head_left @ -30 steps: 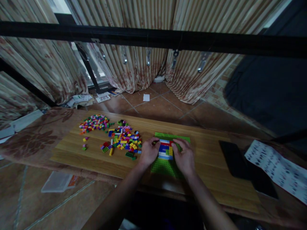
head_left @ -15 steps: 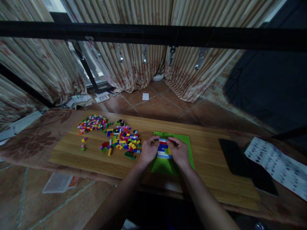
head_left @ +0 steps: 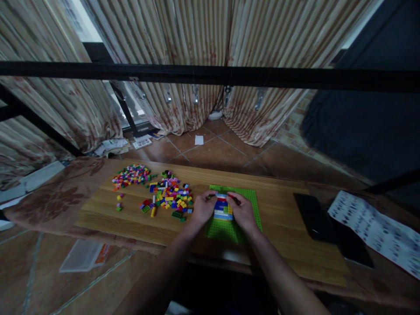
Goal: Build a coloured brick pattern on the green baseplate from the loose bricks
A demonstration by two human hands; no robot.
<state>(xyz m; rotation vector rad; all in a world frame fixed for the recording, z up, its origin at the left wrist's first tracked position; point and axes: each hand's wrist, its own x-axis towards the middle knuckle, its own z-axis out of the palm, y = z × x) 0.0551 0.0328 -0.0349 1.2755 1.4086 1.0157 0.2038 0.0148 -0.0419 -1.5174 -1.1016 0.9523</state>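
A green studded baseplate (head_left: 252,210) lies on the wooden board. On it sits a block of bricks (head_left: 223,210) in white, red, blue, yellow and light blue rows. My left hand (head_left: 202,207) is at the left side of this block, fingers bent and closed at its upper left corner. From the right, my right hand (head_left: 242,211) reaches the upper right corner with thumb and forefinger pressed near the red row. The fingertips hide whether a loose piece is between them.
Left of the baseplate are a pile of mixed bricks (head_left: 172,194) and a farther pile of small bricks (head_left: 133,175). A black phone-like slab (head_left: 315,216) and a printed sheet (head_left: 374,232) lie at the right. A black bar (head_left: 203,74) crosses beyond the board.
The camera view has tilted, so the scene sits slightly lower. My hands stay at the block's top corners; the right fingers have shifted slightly and are bent closer to the block.
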